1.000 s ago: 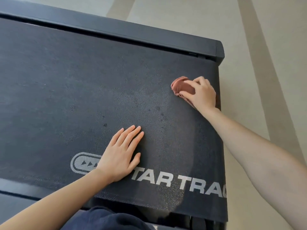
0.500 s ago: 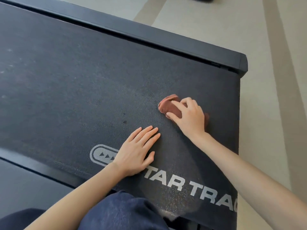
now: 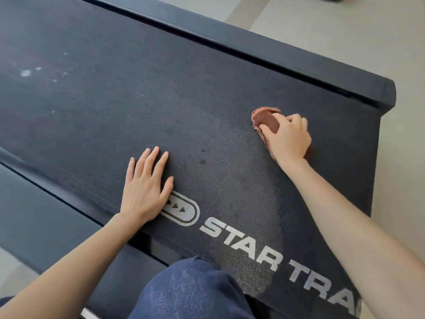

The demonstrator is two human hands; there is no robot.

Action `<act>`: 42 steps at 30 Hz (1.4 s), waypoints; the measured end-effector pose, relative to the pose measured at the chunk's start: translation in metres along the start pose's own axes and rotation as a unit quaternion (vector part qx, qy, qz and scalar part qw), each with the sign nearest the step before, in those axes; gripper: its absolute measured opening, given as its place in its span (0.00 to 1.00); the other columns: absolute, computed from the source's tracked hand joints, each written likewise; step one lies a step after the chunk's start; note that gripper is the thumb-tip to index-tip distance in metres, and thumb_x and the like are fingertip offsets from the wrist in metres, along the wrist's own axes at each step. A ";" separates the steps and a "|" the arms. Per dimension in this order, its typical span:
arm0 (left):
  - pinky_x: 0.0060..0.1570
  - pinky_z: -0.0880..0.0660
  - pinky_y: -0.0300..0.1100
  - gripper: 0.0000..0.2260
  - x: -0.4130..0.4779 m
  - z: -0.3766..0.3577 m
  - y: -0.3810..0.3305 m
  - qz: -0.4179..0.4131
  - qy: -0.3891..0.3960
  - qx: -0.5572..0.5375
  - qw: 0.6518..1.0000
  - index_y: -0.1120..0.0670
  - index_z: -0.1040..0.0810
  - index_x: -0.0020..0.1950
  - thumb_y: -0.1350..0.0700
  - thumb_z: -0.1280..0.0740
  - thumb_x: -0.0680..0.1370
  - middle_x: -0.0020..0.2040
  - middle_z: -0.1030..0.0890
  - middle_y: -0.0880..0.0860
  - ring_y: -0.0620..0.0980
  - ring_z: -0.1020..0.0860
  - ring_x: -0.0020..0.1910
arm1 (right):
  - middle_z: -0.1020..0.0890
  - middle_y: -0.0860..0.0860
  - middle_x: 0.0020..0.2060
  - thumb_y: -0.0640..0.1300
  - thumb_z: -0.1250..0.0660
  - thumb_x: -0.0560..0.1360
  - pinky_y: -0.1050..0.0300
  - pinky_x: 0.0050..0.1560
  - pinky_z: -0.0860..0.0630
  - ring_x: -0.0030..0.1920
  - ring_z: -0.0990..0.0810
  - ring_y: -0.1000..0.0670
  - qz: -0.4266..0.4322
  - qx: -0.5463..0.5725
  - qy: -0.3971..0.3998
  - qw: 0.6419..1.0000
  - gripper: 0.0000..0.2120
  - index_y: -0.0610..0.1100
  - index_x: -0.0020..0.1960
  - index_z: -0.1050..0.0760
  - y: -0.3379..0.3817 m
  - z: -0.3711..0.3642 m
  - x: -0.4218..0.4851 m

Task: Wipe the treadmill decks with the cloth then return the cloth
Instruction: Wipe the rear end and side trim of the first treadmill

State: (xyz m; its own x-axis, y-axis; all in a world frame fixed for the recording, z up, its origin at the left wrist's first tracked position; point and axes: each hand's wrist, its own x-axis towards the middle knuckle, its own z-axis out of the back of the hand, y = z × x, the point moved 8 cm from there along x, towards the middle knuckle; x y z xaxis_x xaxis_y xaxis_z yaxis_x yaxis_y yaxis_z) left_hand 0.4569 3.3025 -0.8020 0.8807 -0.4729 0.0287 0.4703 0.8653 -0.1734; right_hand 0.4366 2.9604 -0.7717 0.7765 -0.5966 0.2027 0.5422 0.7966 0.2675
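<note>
**Head view: a treadmill deck wiped with a cloth**

At far left, whitish marks (image 3: 25, 73) show on the treadmill deck (image 3: 103, 107). The left hand (image 3: 145, 192) lies palm down on the deck and holds nothing. Its fingers (image 3: 153, 162) are straight and slightly spread, and its heel covers the left end of the oval logo (image 3: 186, 209), beside which white letters read "STAR TRA". A knee in blue denim (image 3: 190, 291) fills the lower centre. Right of centre, the reddish-brown cloth (image 3: 264, 117) sits bunched on the deck near its right end. The right hand (image 3: 287, 140) presses on it from above, fingers curled round it. Beyond lie the dark side rail (image 3: 276, 56) and pale floor (image 3: 404, 54).
</note>
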 end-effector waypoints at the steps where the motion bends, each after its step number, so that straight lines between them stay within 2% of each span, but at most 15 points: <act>1: 0.73 0.51 0.56 0.29 0.000 -0.001 0.000 0.000 -0.001 0.002 1.000 0.54 0.38 0.74 0.43 0.53 0.76 0.75 0.39 0.56 0.55 0.45 0.75 | 0.26 0.46 0.53 0.60 0.36 0.74 0.50 0.47 0.30 0.56 0.30 0.43 -0.001 -0.004 -0.006 1.000 0.21 0.50 0.62 0.25 0.008 0.000 -0.006; 3: 0.73 0.51 0.56 0.29 0.001 -0.001 0.000 -0.001 -0.002 0.005 1.000 0.54 0.39 0.74 0.43 0.52 0.76 0.75 0.39 0.56 0.55 0.45 0.75 | 0.25 0.45 0.52 0.59 0.35 0.73 0.50 0.45 0.29 0.54 0.29 0.43 0.060 0.008 0.000 0.998 0.22 0.49 0.62 0.25 0.033 0.001 -0.030; 5: 0.73 0.52 0.55 0.29 0.001 -0.001 0.002 0.001 0.001 0.010 1.000 0.54 0.39 0.74 0.42 0.53 0.76 0.75 0.39 0.56 0.55 0.45 0.75 | 0.24 0.45 0.49 0.58 0.32 0.72 0.51 0.42 0.27 0.50 0.27 0.43 0.166 0.034 0.007 0.985 0.21 0.48 0.60 0.23 0.066 0.004 -0.071; 9: 0.73 0.51 0.56 0.30 0.002 -0.002 0.001 0.000 0.015 0.025 1.000 0.54 0.39 0.75 0.42 0.54 0.76 0.75 0.39 0.56 0.56 0.44 0.75 | 0.22 0.48 0.45 0.58 0.33 0.70 0.52 0.39 0.27 0.43 0.25 0.46 0.371 0.077 0.015 0.926 0.20 0.48 0.57 0.22 0.104 0.014 -0.165; 12: 0.73 0.51 0.56 0.30 0.002 -0.003 0.001 -0.004 0.017 0.030 0.999 0.55 0.39 0.75 0.42 0.54 0.76 0.75 0.39 0.56 0.56 0.45 0.75 | 0.21 0.49 0.46 0.59 0.32 0.71 0.53 0.38 0.27 0.42 0.23 0.47 0.447 0.063 0.016 0.892 0.19 0.49 0.57 0.21 0.090 0.019 -0.176; 15: 0.73 0.51 0.56 0.31 0.001 -0.003 0.001 -0.011 0.015 0.029 0.999 0.55 0.39 0.75 0.42 0.54 0.76 0.75 0.40 0.57 0.56 0.45 0.75 | 0.20 0.48 0.45 0.57 0.30 0.71 0.53 0.38 0.27 0.43 0.22 0.45 0.387 0.015 0.002 0.922 0.18 0.48 0.56 0.20 0.070 0.016 -0.125; 18: 0.73 0.52 0.56 0.32 0.001 -0.002 0.002 -0.012 0.011 0.014 1.000 0.55 0.39 0.75 0.41 0.55 0.75 0.75 0.40 0.57 0.56 0.46 0.75 | 0.22 0.46 0.49 0.57 0.32 0.73 0.50 0.43 0.28 0.48 0.24 0.43 0.228 0.006 -0.003 0.974 0.19 0.48 0.59 0.22 0.054 0.011 -0.069; 21: 0.73 0.53 0.56 0.32 0.001 -0.003 0.000 -0.019 0.012 0.008 1.000 0.55 0.40 0.75 0.40 0.55 0.74 0.75 0.40 0.57 0.56 0.46 0.75 | 0.23 0.46 0.51 0.58 0.34 0.73 0.50 0.47 0.30 0.51 0.27 0.43 0.130 -0.016 -0.016 0.991 0.20 0.49 0.61 0.24 0.056 0.005 -0.067; 23: 0.73 0.54 0.57 0.33 0.001 -0.004 0.000 -0.026 0.015 0.008 1.000 0.55 0.40 0.75 0.40 0.55 0.74 0.75 0.41 0.58 0.57 0.47 0.75 | 0.23 0.46 0.49 0.57 0.32 0.72 0.50 0.46 0.29 0.49 0.26 0.43 0.158 0.007 -0.021 0.987 0.20 0.48 0.60 0.23 0.071 0.010 -0.096; 26: 0.72 0.53 0.59 0.33 0.002 -0.009 0.000 -0.041 0.019 0.019 0.999 0.56 0.41 0.75 0.40 0.56 0.75 0.75 0.42 0.60 0.58 0.48 0.75 | 0.21 0.47 0.46 0.56 0.31 0.71 0.52 0.42 0.26 0.45 0.24 0.46 0.275 0.060 -0.011 0.959 0.19 0.47 0.57 0.21 0.085 0.026 -0.166; 29: 0.72 0.53 0.60 0.33 0.003 -0.012 0.001 -0.047 0.023 0.019 0.998 0.57 0.41 0.75 0.40 0.56 0.75 0.75 0.42 0.60 0.58 0.49 0.75 | 0.20 0.48 0.48 0.57 0.32 0.72 0.54 0.41 0.27 0.43 0.25 0.48 0.343 0.059 0.023 0.937 0.19 0.48 0.57 0.21 0.065 0.042 -0.228; 33: 0.71 0.52 0.62 0.33 0.001 -0.012 0.000 -0.064 0.034 0.020 0.997 0.59 0.41 0.75 0.41 0.56 0.76 0.75 0.42 0.62 0.60 0.48 0.75 | 0.20 0.49 0.48 0.59 0.35 0.74 0.55 0.39 0.28 0.43 0.26 0.49 0.372 0.026 0.053 0.926 0.19 0.50 0.59 0.23 0.018 0.058 -0.259; 35: 0.70 0.52 0.63 0.33 -0.001 -0.011 -0.001 -0.089 0.044 0.023 0.995 0.60 0.40 0.74 0.41 0.56 0.76 0.74 0.42 0.64 0.62 0.47 0.75 | 0.19 0.48 0.46 0.59 0.34 0.73 0.56 0.39 0.27 0.42 0.24 0.49 0.371 0.015 0.060 0.926 0.19 0.50 0.58 0.22 0.015 0.057 -0.253; 39: 0.70 0.47 0.64 0.34 0.001 -0.007 0.006 -0.156 0.048 0.037 0.986 0.61 0.36 0.73 0.38 0.55 0.76 0.72 0.38 0.66 0.65 0.42 0.73 | 0.20 0.47 0.44 0.58 0.33 0.72 0.55 0.39 0.26 0.40 0.23 0.48 0.340 0.008 0.033 0.940 0.18 0.48 0.55 0.19 0.055 0.046 -0.227; 42: 0.69 0.45 0.63 0.37 0.010 -0.002 0.010 -0.215 0.055 0.047 0.974 0.58 0.34 0.72 0.35 0.61 0.77 0.72 0.35 0.63 0.63 0.39 0.72 | 0.20 0.47 0.45 0.58 0.32 0.72 0.55 0.39 0.28 0.41 0.23 0.48 0.374 0.026 0.004 0.927 0.18 0.48 0.55 0.19 0.114 0.027 -0.218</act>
State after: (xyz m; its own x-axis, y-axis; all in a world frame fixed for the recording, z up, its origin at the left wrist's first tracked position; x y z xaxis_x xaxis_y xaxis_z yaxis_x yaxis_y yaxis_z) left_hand 0.4700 3.3066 -0.8060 0.5928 -0.8049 -0.0276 0.8014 0.5930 -0.0780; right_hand 0.3201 3.1782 -0.7598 0.9317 0.1221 0.3422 -0.1651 0.9812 0.0996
